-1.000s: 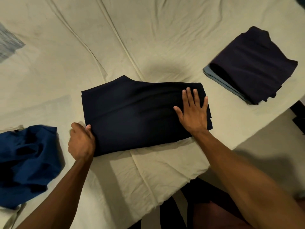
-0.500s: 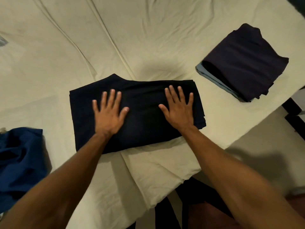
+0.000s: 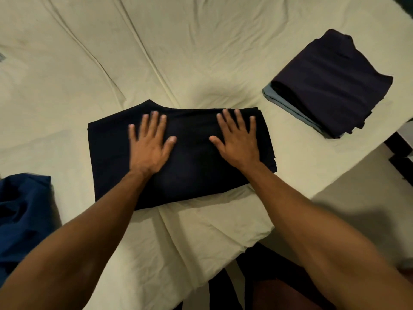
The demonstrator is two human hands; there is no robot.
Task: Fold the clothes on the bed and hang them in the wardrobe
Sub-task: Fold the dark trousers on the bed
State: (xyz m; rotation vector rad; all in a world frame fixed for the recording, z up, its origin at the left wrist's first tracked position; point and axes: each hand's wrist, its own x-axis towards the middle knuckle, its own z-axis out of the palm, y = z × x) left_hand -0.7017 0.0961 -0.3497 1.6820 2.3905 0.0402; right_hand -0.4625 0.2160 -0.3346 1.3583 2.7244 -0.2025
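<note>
A folded dark navy garment (image 3: 192, 157) lies flat on the cream bedsheet (image 3: 178, 52) near the bed's front edge. My left hand (image 3: 149, 144) presses on its left half with fingers spread and straight. My right hand (image 3: 237, 142) presses flat on its right half, fingers spread too. Neither hand grips any cloth.
A stack of folded clothes (image 3: 330, 83), dark on top with a light blue piece beneath, sits at the right near the bed edge. A crumpled blue garment (image 3: 22, 215) lies at the left. The floor (image 3: 357, 202) shows beyond the bed's right corner.
My left hand left the garment's lower left corner, where it was curled, and now lies flat on the cloth. Both hands slid slightly up the garment.
</note>
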